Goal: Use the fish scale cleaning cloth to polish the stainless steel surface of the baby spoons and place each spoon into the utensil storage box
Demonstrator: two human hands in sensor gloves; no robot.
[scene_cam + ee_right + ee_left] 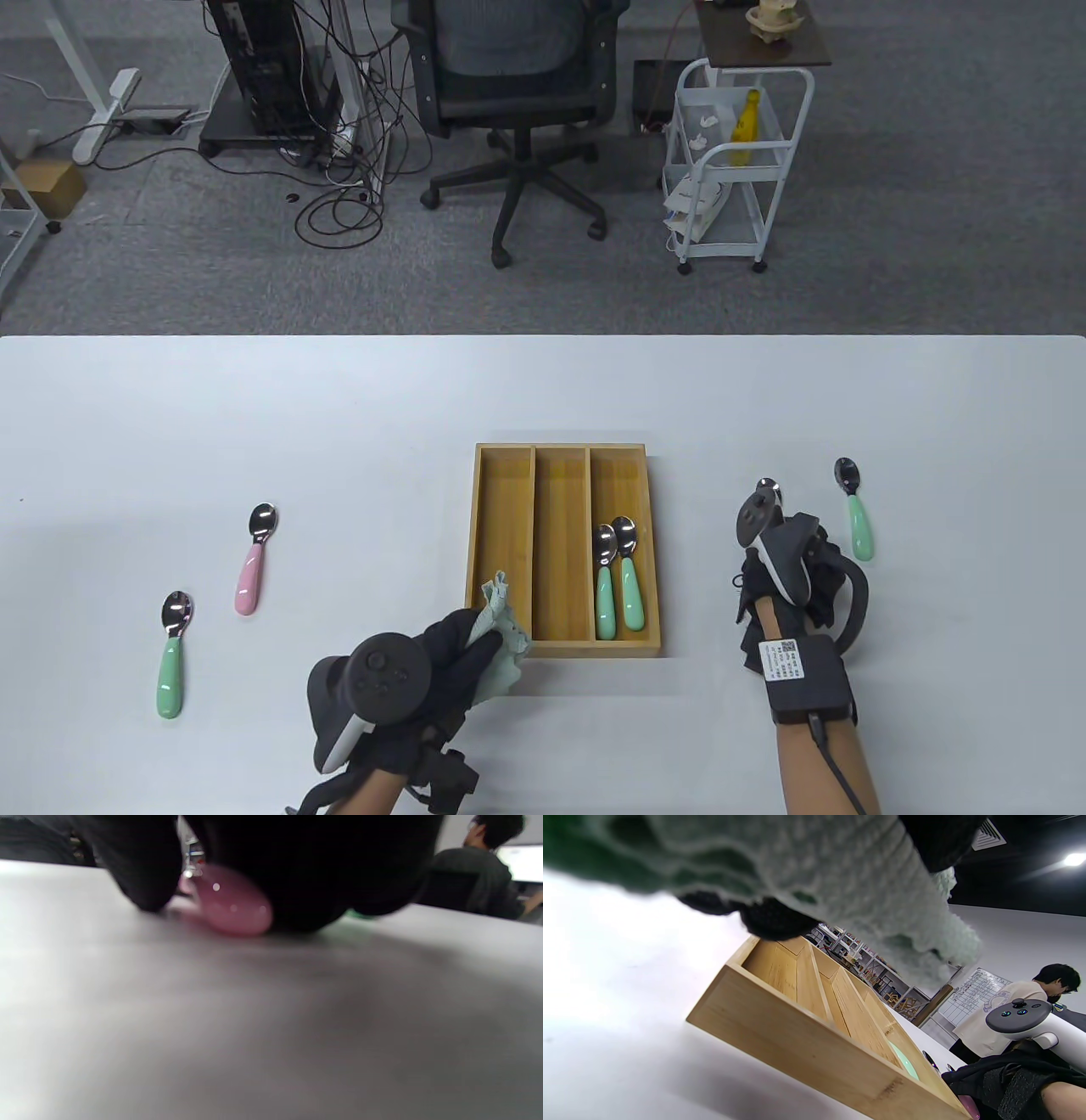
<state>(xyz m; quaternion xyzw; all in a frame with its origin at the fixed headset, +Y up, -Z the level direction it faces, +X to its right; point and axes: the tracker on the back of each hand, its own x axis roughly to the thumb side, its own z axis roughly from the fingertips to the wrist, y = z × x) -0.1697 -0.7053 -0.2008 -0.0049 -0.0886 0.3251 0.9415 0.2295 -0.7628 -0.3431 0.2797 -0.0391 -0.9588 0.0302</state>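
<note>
A wooden storage box (560, 447) with three compartments lies mid-table; two green-handled spoons (618, 577) lie in its right compartment. At the box's near left corner my left hand (462, 658) grips a pale green cloth (502, 628), which fills the top of the left wrist view (840, 878) above the box (806, 1043). My right hand (785, 548) is down on the table right of the box, fingers curled over a pink-handled spoon; its steel bowl (769, 486) pokes out beyond the tracker. The right wrist view shows the pink handle (231, 906) on the table between my gloved fingers (140, 870).
A green-handled spoon (857, 509) lies just right of my right hand. On the left of the table lie a pink-handled spoon (254, 560) and a green-handled spoon (174, 654). An office chair (509, 93) and a white cart (734, 161) stand beyond the far edge.
</note>
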